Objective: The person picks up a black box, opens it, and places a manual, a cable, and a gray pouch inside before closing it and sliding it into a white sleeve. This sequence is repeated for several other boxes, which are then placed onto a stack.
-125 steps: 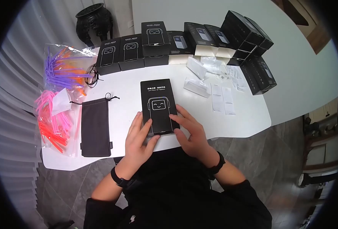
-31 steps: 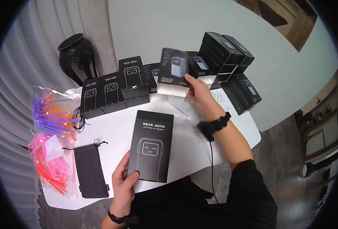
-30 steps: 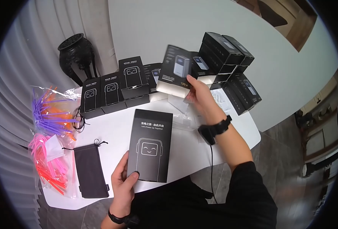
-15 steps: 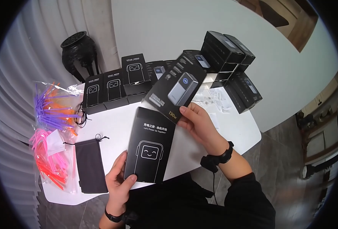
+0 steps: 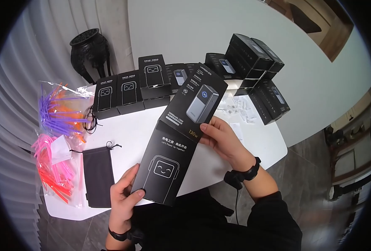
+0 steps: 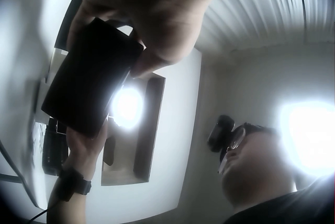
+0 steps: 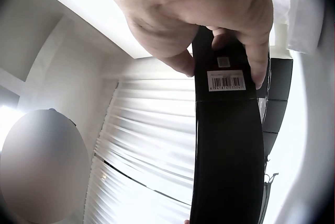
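My left hand [image 5: 124,196] grips the lower left corner of a black box with a smiling face outline [image 5: 163,171], held tilted above the table's front edge. My right hand [image 5: 222,140] pinches the lower right corner of a second black box marked 130W [image 5: 198,100], which shows a grey device picture. The two boxes meet end to end, the 130W box at the upper right. In the right wrist view, a barcode label [image 7: 226,81] sits on the end of a box beneath the right hand [image 7: 193,15]. The left wrist view shows a dark box [image 6: 91,77] under the left hand [image 6: 152,15].
More black boxes [image 5: 129,94] stand along the table's back, stacked at the right [image 5: 248,56]. Clear wrappers and papers [image 5: 238,111] lie right of centre. A dark drawstring pouch [image 5: 98,178] and bags of purple, orange, pink and red sticks [image 5: 62,113] lie at the left.
My right hand has brought the 130W box from the back row down to the face box. The face box, earlier flat on the table under both hands, is now lifted and tilted in my left hand.
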`<move>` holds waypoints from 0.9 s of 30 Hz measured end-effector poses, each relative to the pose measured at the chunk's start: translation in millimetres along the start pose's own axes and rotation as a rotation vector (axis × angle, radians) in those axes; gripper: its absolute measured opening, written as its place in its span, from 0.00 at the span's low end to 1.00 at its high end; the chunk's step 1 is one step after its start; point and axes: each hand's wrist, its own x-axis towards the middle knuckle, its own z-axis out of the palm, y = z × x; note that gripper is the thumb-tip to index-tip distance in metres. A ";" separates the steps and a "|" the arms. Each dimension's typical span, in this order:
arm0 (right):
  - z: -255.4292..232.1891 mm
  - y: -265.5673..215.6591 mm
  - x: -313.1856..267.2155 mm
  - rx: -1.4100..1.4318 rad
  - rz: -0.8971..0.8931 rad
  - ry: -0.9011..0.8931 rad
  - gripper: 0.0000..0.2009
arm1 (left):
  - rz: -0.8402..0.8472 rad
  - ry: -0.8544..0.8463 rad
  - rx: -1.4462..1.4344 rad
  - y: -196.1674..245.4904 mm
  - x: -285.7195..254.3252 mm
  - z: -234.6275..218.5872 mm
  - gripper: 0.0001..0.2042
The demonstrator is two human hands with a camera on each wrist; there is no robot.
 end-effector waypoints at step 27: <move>36.4 21.1 -0.6 -0.593 0.088 -0.241 0.13 | 0.155 0.057 0.676 -28.5 28.2 11.9 0.52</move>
